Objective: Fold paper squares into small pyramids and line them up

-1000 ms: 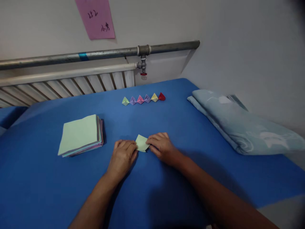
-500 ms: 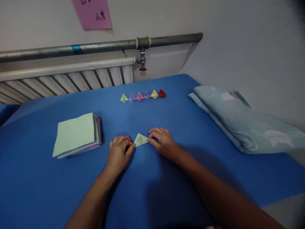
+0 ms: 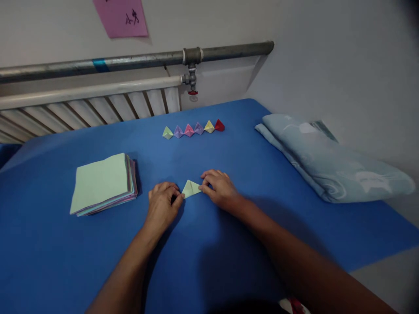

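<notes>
A small light-green folded paper triangle point(image 3: 191, 189) lies on the blue surface between my hands, its peak pointing away from me. My left hand point(image 3: 163, 201) pinches its left corner between thumb and fingers. At the right corner, my right hand point(image 3: 218, 187) grips the paper with thumb and fingertips. Beyond them a row of several folded paper pieces point(image 3: 188, 130) runs across, in green, purple, pink, yellow and red. A thick stack of paper sheets point(image 3: 101, 181), light green on top, sits left of my left hand.
The blue covered surface point(image 3: 183, 261) reaches back to a white radiator point(image 3: 124, 107) and a metal pipe point(image 3: 137, 61) with a red-handled valve point(image 3: 193, 92). At the right lies a folded pale blue-green cloth point(image 3: 330, 159). A pink paper point(image 3: 122, 19) hangs on the wall.
The whole view has shifted slightly, so everything sits a little further up and left. Both hands keep their hold on the paper triangle's corners.
</notes>
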### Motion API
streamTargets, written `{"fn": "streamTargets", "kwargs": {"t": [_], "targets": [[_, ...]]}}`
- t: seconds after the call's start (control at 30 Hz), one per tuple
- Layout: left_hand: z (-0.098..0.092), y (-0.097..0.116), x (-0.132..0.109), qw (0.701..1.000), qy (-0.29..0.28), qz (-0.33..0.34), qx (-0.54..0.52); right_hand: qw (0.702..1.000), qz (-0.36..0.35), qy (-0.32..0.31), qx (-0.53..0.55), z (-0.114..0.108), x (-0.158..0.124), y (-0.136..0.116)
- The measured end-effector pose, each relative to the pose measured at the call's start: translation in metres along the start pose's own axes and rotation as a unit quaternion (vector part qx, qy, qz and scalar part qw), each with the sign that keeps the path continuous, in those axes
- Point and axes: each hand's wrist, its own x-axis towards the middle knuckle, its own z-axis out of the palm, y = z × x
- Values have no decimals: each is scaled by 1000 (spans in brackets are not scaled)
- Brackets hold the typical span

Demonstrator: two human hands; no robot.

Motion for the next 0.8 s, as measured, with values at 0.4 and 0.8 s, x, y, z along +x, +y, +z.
{"fn": "streamTargets", "kwargs": {"t": [0.4, 0.8], "targets": [[0, 3, 1, 1000, -10, -13, 7, 1000, -21, -15, 12, -5, -1, 3], [-2, 9, 3, 999, -19, -29, 33, 1000, -16, -19, 1, -4, 1, 1]]}}
